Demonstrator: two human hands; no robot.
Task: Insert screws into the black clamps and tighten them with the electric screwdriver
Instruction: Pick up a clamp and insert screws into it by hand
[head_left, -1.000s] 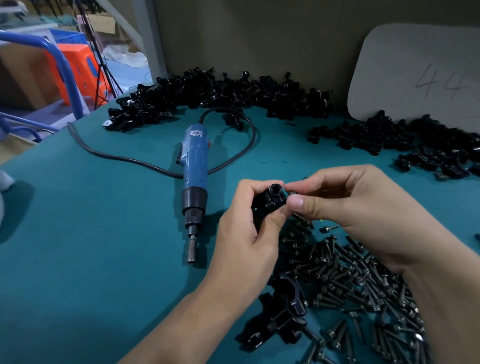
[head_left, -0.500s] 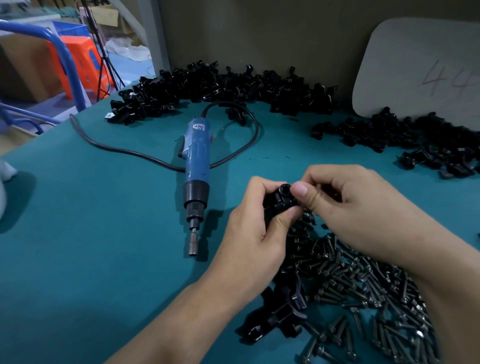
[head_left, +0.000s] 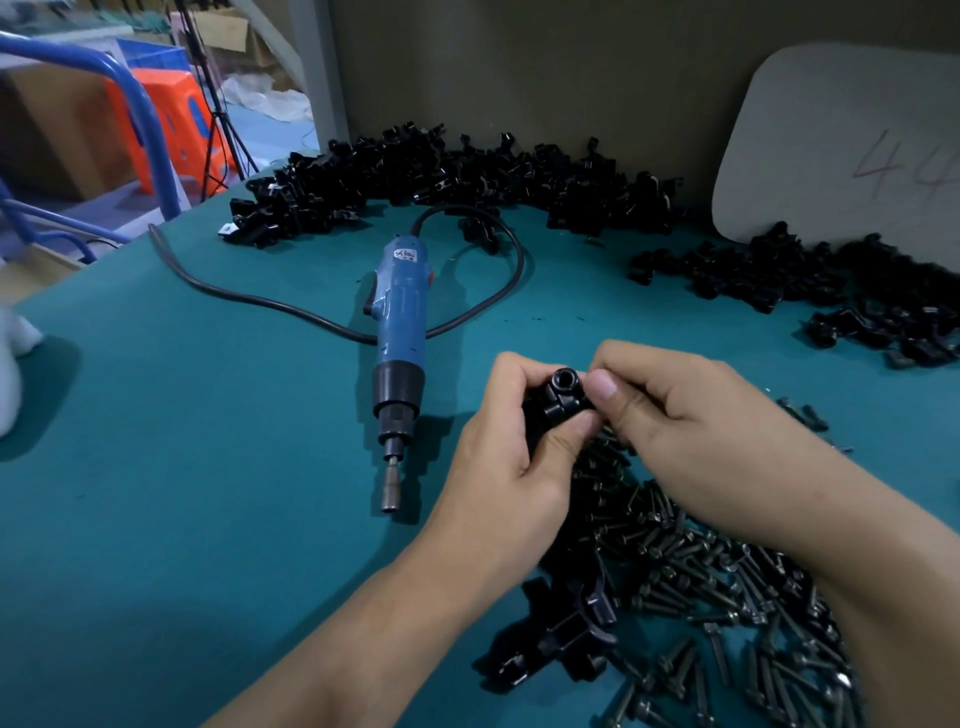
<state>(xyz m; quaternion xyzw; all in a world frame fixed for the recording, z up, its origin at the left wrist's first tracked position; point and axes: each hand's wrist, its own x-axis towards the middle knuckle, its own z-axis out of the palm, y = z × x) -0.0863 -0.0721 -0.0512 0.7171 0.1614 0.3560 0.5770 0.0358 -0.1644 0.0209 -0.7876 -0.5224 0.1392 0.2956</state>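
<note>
Head view: the electric screwdriver (head_left: 400, 332) lies on the teal table (head_left: 208, 467), left of the left hand's fingers, bit end toward the viewer, touched by neither hand. The left hand (head_left: 509, 462) grips a black clamp (head_left: 558, 402), fingers and thumb curled round it, round socket facing up. The right hand (head_left: 691, 431) pinches narrowly against the clamp's right side; whether a screw sits between its fingertips cannot be told. Loose screws (head_left: 701, 587) lie beneath and right of the fingers.

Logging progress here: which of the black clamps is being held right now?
The clamp gripped by the left hand, with the right hand pinching at it; the other clamps lie on the table.
</note>
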